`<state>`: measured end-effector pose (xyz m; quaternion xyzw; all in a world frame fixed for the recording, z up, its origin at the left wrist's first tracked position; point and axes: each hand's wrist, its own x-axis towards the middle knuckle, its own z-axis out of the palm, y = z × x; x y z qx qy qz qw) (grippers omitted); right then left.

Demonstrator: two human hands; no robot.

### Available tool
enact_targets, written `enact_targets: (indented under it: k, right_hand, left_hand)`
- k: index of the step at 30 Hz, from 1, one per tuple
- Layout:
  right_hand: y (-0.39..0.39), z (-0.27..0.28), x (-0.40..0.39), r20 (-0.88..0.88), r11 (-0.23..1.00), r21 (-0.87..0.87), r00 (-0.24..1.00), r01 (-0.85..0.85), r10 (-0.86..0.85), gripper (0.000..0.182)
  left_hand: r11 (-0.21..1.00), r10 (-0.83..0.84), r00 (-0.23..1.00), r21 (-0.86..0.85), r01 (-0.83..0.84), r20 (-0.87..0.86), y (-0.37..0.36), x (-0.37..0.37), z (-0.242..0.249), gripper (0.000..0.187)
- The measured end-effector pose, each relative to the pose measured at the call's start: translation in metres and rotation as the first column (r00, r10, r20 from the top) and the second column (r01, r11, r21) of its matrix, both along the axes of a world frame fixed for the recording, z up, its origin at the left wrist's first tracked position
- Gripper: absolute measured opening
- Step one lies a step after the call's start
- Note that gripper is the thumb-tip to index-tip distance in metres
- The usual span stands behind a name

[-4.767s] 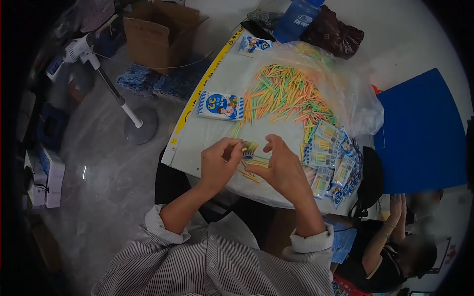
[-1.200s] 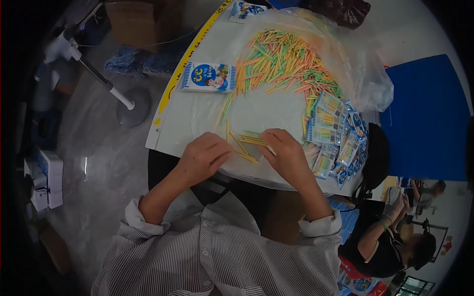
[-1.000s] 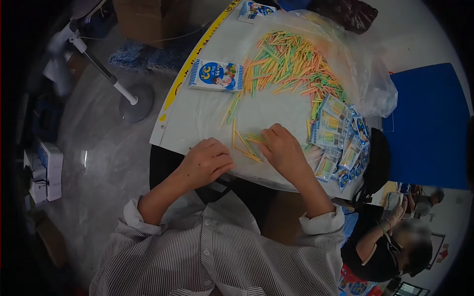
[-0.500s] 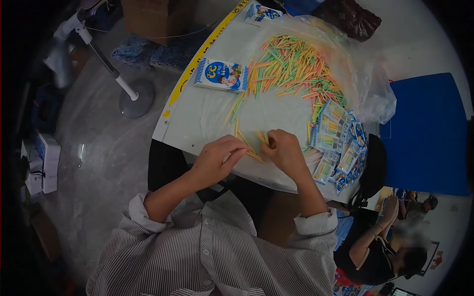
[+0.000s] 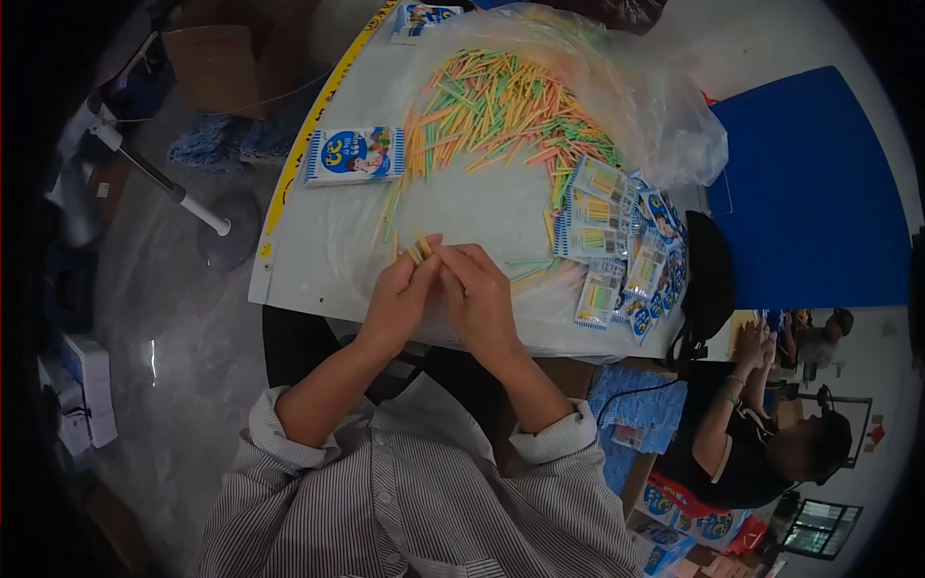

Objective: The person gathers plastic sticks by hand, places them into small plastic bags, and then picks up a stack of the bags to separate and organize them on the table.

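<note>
My left hand (image 5: 397,297) and my right hand (image 5: 479,301) meet near the front edge of the table, fingers pinched together. Between the fingertips are a few short yellow candy sticks (image 5: 421,248), pointing up and away from me; how many is hard to make out. Beyond the hands lies a wide pile of yellow, green and pink candy sticks (image 5: 520,106) on clear plastic film. To the right of my right hand, a few loose sticks (image 5: 532,262) rest on the film.
A blue-and-white packet (image 5: 356,156) lies left of the pile. Several small filled packets (image 5: 602,212) are heaped at right, beside a black object (image 5: 706,279). Clear plastic (image 5: 674,125) bunches behind them. A blue panel (image 5: 809,193) stands farther right. A co-worker (image 5: 761,424) sits at lower right.
My hands, apart before, have come together, and the yellow sticks are gathered upright between the fingertips. The whole view has shifted, so the table sits farther left.
</note>
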<state>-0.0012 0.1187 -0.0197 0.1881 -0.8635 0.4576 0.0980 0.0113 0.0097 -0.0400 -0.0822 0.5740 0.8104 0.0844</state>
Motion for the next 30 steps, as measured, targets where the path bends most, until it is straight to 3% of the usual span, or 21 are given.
enact_targets:
  k: [1, 2, 3, 4, 6, 8, 9, 11, 15, 17, 21, 23, 27, 29, 30]
  right_hand:
    - [0.003, 0.001, -0.001, -0.001, 1.000, -0.003, 1.000, 0.007, -0.007, 0.018]
    - [0.005, 0.003, -0.003, -0.132, 0.996, 0.092, 0.991, 0.003, 0.009, 0.018]
    - [0.009, 0.005, -0.004, -0.255, 0.982, 0.190, 0.966, 0.010, 0.040, 0.017]
    - [0.015, 0.008, -0.005, -0.254, 0.982, 0.191, 0.966, 0.009, 0.041, 0.017]
    - [0.034, 0.019, -0.010, -0.036, 0.989, 0.132, 0.997, -0.070, 0.075, 0.015]
    - [0.068, 0.017, -0.022, -0.098, 0.942, 0.329, 0.995, 0.060, -0.028, 0.011]
    - [0.083, 0.014, -0.027, -0.097, 0.942, 0.330, 0.995, 0.056, -0.025, 0.011]
    - [0.103, 0.008, -0.034, -0.110, 0.742, 0.666, 0.994, 0.077, -0.004, 0.008]
    - [0.106, 0.012, -0.038, -0.084, 0.769, 0.638, 0.996, 0.037, 0.022, 0.006]
    - [0.106, 0.014, -0.044, 0.061, 0.912, 0.394, 0.987, 0.113, -0.149, 0.006]
    - [0.114, -0.005, -0.069, -0.102, 0.844, 0.446, 0.953, 0.299, -0.284, 0.007]
    - [0.114, -0.015, -0.077, -0.154, 0.698, 0.656, 0.956, 0.287, -0.249, 0.009]
    - [0.102, -0.008, -0.077, -0.056, 0.693, 0.669, 0.948, 0.269, -0.314, 0.011]
    - [0.102, -0.012, -0.072, -0.068, 0.786, 0.547, 0.951, 0.289, -0.302, 0.009]
    - [0.095, -0.007, -0.063, -0.074, 0.775, 0.558, 0.948, 0.297, -0.310, 0.009]
  left_hand:
    - [1.000, -0.019, 0.999, 0.021, 0.018, 0.027, 0.000, -0.002, 0.001, 0.030]
    - [1.000, -0.023, 0.999, 0.020, 0.022, 0.024, 0.000, -0.004, 0.002, 0.030]
    - [0.983, -0.042, 0.996, 0.179, 0.027, 0.083, 0.002, -0.005, 0.002, 0.029]
    - [0.942, -0.068, 0.988, 0.334, 0.019, 0.137, 0.003, -0.006, 0.001, 0.027]
    - [0.918, -0.114, 0.977, 0.396, 0.034, 0.180, -0.005, -0.011, -0.003, 0.027]
    - [0.888, -0.161, 0.962, 0.458, 0.043, 0.222, -0.011, -0.015, -0.002, 0.026]
    - [0.891, -0.184, 0.953, 0.450, 0.059, 0.240, -0.014, -0.016, 0.004, 0.026]
    - [0.893, -0.208, 0.943, 0.443, 0.076, 0.259, -0.015, -0.015, 0.009, 0.026]
    - [0.879, -0.255, 0.936, 0.461, 0.120, 0.242, -0.010, -0.014, 0.011, 0.027]
    - [0.879, -0.263, 0.935, 0.459, 0.130, 0.239, -0.011, -0.015, 0.011, 0.027]
    - [0.875, -0.262, 0.934, 0.467, 0.125, 0.241, -0.009, -0.013, 0.009, 0.026]
    - [0.873, -0.258, 0.937, 0.472, 0.122, 0.236, -0.008, -0.015, 0.009, 0.025]
    - [0.871, -0.261, 0.937, 0.476, 0.125, 0.232, -0.010, -0.012, 0.007, 0.025]
    - [0.862, -0.276, 0.936, 0.487, 0.140, 0.218, -0.008, -0.013, 0.008, 0.025]
    - [0.870, -0.265, 0.935, 0.477, 0.127, 0.235, -0.008, -0.013, 0.009, 0.026]
